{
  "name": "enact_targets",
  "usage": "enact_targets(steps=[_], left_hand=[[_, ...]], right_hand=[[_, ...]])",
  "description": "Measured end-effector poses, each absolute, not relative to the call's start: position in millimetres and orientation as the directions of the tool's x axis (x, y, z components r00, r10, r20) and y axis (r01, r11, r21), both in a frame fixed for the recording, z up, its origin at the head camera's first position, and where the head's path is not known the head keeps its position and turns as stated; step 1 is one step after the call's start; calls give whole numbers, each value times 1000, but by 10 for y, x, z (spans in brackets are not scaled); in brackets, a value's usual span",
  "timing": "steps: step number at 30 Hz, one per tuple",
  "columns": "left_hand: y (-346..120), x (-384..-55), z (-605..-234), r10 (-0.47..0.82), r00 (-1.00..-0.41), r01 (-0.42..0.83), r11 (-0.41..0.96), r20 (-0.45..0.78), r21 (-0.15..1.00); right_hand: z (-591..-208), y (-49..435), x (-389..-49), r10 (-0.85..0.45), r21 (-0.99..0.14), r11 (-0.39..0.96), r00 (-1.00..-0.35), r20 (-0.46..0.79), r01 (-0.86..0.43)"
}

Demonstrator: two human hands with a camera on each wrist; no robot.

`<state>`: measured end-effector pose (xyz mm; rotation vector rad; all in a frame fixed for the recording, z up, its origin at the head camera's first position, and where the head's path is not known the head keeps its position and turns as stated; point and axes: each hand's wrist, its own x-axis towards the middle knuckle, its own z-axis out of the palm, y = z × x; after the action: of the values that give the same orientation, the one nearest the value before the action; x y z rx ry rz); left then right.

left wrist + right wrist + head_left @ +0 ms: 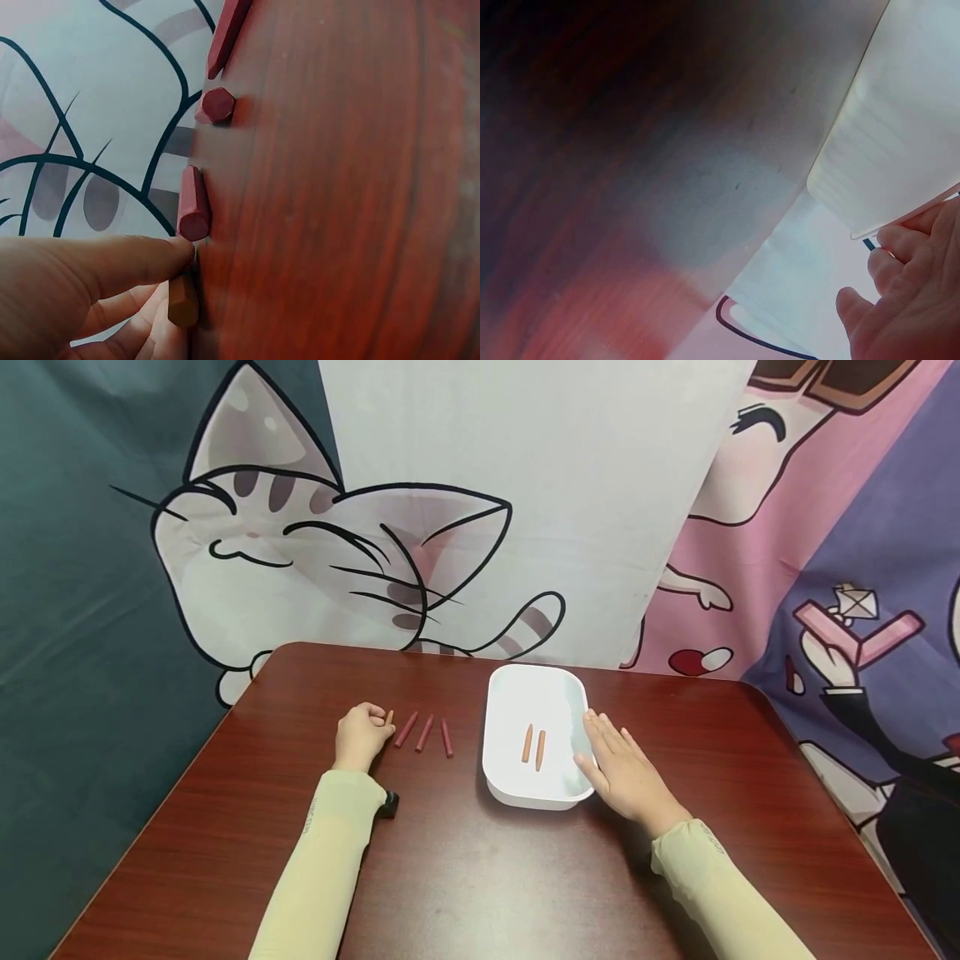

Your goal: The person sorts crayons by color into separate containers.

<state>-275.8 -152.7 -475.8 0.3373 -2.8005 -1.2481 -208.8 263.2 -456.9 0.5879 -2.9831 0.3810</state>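
Note:
On the left side of the table, my left hand pinches an orange-brown crayon between thumb and fingers, close to the tabletop. Just right of it lie several dark red items: a crayon, a second crayon and a third crayon, spread in a loose row. A white plastic tray holds two orange-brown crayons, one crayon beside the other crayon. With fingers extended, my right hand rests against the tray's right rim; the right wrist view shows its fingers beside the rim.
The brown wooden table has a glossy top. Behind its far edge hangs a cloth backdrop with cartoon figures. A black device is strapped at the left wrist.

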Motion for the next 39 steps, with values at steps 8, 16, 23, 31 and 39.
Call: enact_targets(steps=[8, 16, 23, 31, 39], left_hand=[[-1570, -2755, -4753, -222, -974, -171, 623, -37, 763], [-1646, -2736, -4760, -224, -970, -185, 438, -93, 880], [-1654, -2702, -4737, -99, -968, -238, 59, -232, 969], [-1534, -2668, -4651, -3, -955, -290, -198, -296, 936], [-1288, -2608, -4519, 44, -970, -242, -273, -239, 931]], right_hand=[[-4570, 2634, -2088, -359, -232, 896, -925, 122, -378], [-4560, 2623, -2087, -354, -238, 897, -928, 113, -371], [-4556, 2627, -2088, -354, -237, 899, -929, 107, -370], [-4553, 2625, -2099, -357, -233, 899, -928, 105, -371], [-4550, 2622, -2091, -352, -239, 900, -931, 100, -366]])
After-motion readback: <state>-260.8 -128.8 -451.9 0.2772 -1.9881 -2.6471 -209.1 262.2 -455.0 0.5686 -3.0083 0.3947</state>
